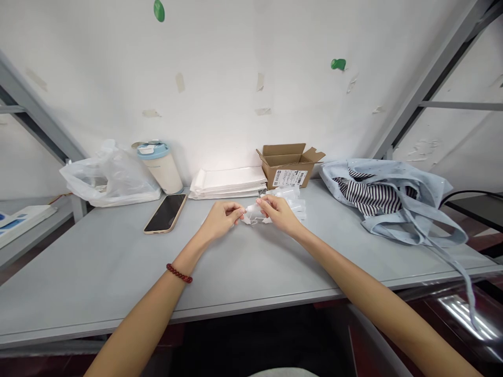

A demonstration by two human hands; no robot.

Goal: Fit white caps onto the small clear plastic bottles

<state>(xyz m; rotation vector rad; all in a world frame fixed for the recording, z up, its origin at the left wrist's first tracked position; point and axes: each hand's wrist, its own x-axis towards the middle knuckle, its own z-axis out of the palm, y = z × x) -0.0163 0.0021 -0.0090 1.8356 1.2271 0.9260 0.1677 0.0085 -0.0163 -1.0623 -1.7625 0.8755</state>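
Observation:
Over the middle of the table, my right hand (278, 212) pinches a small translucent plastic bottle (253, 210) with a white end pointing left. My left hand (223, 217) is closed in a pinch at that end; whatever its fingertips hold is too small to make out. Below the bottle lie small white pieces with thin loops (257, 221), partly covered by my hands. Several clear plastic bottles (299, 205) lie together just behind and beside my right hand.
An open cardboard box (288, 179) stands against the wall beside a stack of white envelopes (228, 183). Leftward are a phone (165, 213), a blue-lidded cup (163, 167) and a white plastic bag (112, 175). A light blue cloth bag (408, 180) lies right, its strap hanging over the table edge.

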